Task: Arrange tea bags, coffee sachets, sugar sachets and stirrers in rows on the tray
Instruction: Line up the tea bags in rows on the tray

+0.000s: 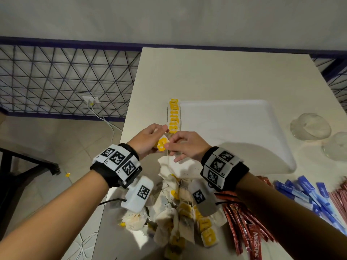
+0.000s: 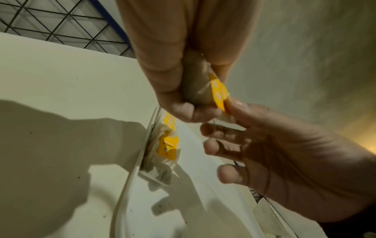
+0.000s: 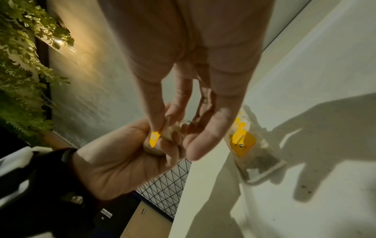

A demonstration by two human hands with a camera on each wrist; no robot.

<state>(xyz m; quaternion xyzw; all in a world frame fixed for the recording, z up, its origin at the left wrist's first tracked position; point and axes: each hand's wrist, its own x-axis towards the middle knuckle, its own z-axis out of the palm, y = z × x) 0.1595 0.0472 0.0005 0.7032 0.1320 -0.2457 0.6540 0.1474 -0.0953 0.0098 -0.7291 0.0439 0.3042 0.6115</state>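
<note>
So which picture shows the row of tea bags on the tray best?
The head view: the whole row of tea bags runs along the tray's left edge. The left wrist and right wrist views catch only its near end, close up.

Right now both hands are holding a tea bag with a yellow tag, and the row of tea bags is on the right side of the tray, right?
Not quite. The row of tea bags lies along the tray's left edge, as the head view shows. The left hand and right hand do hold a yellow-tagged tea bag.

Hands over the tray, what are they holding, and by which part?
One tea bag with a yellow paper tag, held between both. The left hand grips the bag's pouch; the right hand pinches the yellow tag end.
</note>
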